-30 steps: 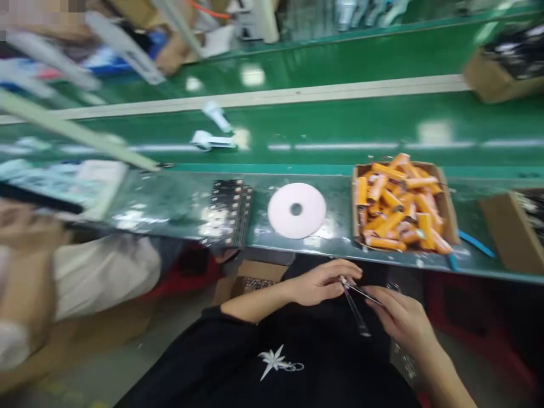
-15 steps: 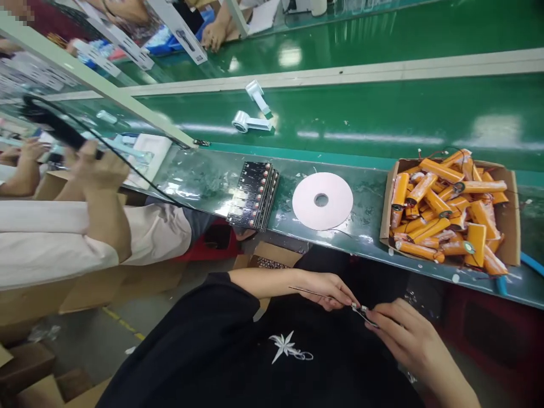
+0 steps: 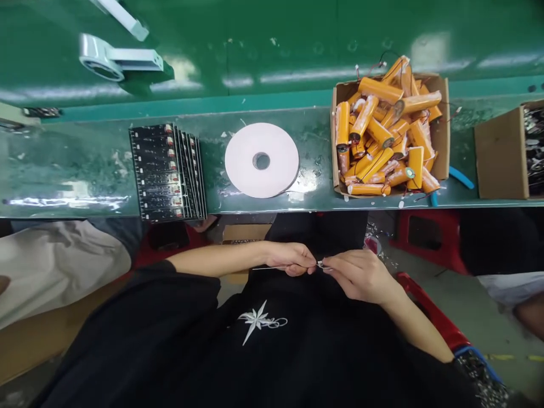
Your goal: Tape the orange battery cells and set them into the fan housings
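My left hand (image 3: 293,259) is closed in a pinch over my lap. A thin, straight strip (image 3: 268,268) seen edge-on sticks out of its fingers to the left; its exact kind does not show. My right hand (image 3: 359,275) is also pinched shut, its fingertips on a small whitish part (image 3: 320,264). Both hands' fingertips nearly meet around this part, which is too small to name. The bench edge and a white roll of tape (image 3: 242,161), lying flat, are just beyond my hands.
On the bench stand stacked black circuit boards (image 3: 155,173) and a cardboard box (image 3: 444,133) of orange battery packs (image 3: 376,164). Another box (image 3: 501,158) is at right. White fan-shaped housings (image 3: 102,56) lie on the green belt. Red stools (image 3: 429,232) flank me; people sit either side.
My view has swung right and levelled, so the bench items appear further left and another box shows. My hands stay together at the small part, with the strip still in my left.
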`<move>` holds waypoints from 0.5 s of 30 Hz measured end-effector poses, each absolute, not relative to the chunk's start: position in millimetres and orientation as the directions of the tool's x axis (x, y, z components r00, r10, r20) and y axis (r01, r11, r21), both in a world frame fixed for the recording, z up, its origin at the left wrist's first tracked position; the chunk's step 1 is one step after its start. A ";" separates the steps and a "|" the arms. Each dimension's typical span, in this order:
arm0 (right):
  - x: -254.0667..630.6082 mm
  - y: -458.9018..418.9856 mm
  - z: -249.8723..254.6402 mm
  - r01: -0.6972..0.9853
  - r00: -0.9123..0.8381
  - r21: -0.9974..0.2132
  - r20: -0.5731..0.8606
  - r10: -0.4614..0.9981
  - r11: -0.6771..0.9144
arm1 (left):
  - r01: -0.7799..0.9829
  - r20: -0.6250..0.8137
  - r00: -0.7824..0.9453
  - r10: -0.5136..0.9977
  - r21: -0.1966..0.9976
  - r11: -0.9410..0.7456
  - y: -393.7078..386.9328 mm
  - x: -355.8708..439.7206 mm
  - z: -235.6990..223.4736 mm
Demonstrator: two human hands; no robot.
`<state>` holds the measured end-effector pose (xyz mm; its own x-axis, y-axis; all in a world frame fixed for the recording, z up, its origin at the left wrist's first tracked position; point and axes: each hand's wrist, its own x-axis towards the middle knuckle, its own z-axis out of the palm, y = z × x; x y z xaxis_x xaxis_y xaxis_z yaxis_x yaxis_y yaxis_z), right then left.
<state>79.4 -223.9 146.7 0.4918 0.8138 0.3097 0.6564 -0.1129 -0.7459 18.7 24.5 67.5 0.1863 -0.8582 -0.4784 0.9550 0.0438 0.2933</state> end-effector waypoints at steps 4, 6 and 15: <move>84.2 -220.0 153.9 0.406 0.615 -0.852 -0.014 0.789 -0.332 | 0.874 -0.466 0.181 -0.866 0.480 -0.076 17.4 16.3 82.1; 91.8 -214.8 148.9 0.205 0.596 -0.885 -0.226 0.770 -0.419 | 0.792 -0.459 0.155 -0.875 0.587 -0.168 10.9 15.0 92.5; 92.0 -240.7 100.6 -0.309 0.575 -0.828 -0.554 0.602 -0.468 | 0.128 -0.267 0.491 -0.829 0.964 -0.234 24.7 20.4 159.7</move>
<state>92.0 -240.7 100.6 0.5751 0.6020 -0.5540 -0.3087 -0.4675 -0.8283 20.4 24.7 159.7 0.4909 -0.8294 -0.2667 0.1276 -0.2344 0.9637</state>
